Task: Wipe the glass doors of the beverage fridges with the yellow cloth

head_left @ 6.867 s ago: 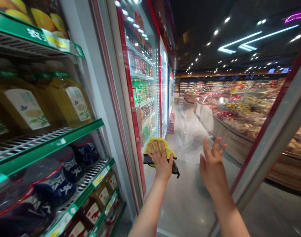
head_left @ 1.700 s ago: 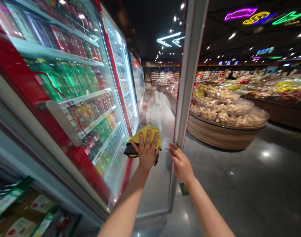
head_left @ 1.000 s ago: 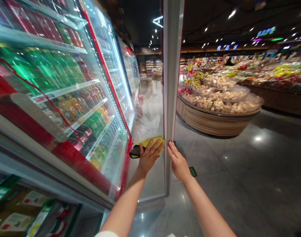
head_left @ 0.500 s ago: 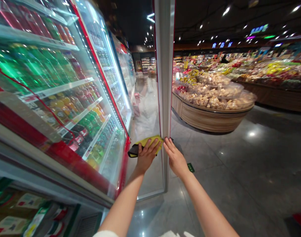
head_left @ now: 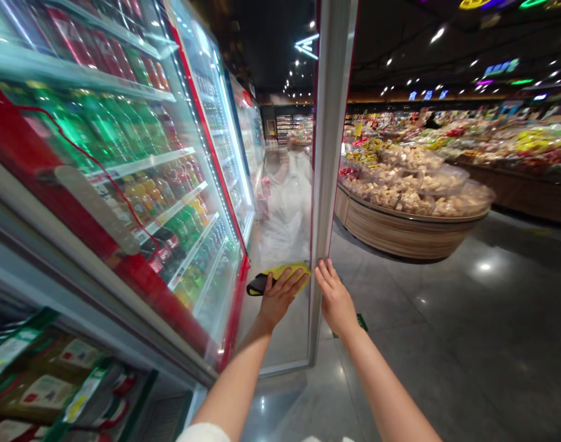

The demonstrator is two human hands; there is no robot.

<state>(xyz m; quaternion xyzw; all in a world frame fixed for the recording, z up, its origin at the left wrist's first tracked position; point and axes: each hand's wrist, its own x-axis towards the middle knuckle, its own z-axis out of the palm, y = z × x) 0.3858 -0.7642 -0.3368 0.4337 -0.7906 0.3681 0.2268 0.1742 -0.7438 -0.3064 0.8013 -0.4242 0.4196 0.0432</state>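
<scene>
One yellow cloth point(head_left: 287, 272) lies pressed under the left hand point(head_left: 279, 296).

Bare forearms; apparently a white sleeve point(head_left: 202, 433).

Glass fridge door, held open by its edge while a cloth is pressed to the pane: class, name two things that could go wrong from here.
1. The right hand has its fingers on the frame edge of the open glass door; if the door swings shut, they might be pinched.
2. The left hand presses the yellow cloth flat with open fingers; it could slip off the glass and drop to the glossy floor.
</scene>
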